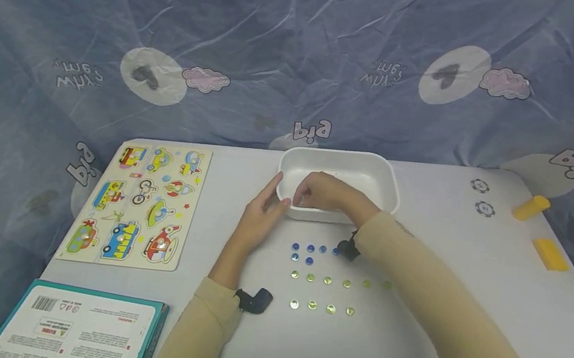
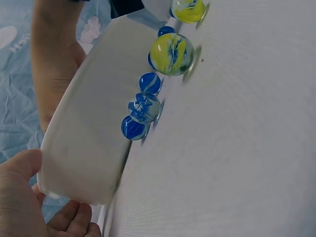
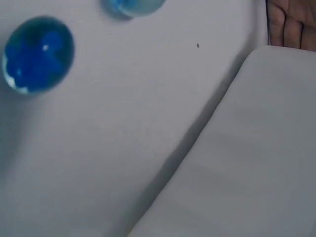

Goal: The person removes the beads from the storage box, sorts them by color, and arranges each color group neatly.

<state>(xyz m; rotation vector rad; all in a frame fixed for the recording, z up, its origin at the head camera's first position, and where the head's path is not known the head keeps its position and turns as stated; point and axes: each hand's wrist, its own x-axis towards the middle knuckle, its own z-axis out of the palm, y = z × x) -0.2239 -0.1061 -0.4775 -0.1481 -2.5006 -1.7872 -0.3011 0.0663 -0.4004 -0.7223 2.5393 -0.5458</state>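
A white plastic tray (image 1: pixel 372 166) stands at the back of the table. My left hand (image 1: pixel 259 218) holds its near left corner, thumb at the rim and fingers along the outside. Over the tray, my right hand (image 1: pixel 321 191) reaches inside with bent fingers pointing down; whether anything is between the fingertips is hidden. Blue glass marbles (image 1: pixel 309 261) lie in short rows just in front of the tray. Closer to me are rows of yellow-green marbles (image 1: pixel 327 280). In the right wrist view a blue marble (image 3: pixel 38 55) lies beside the tray wall (image 3: pixel 256 148).
A wooden vehicle puzzle board (image 1: pixel 144 201) lies at left, with a teal-edged box (image 1: pixel 86 328) nearer me. On the right are a yellow cylinder (image 1: pixel 531 208), a yellow block (image 1: pixel 550 254) and two round printed marks (image 1: pixel 485 209). A patterned blue cloth (image 1: pixel 284 48) hangs behind the table.
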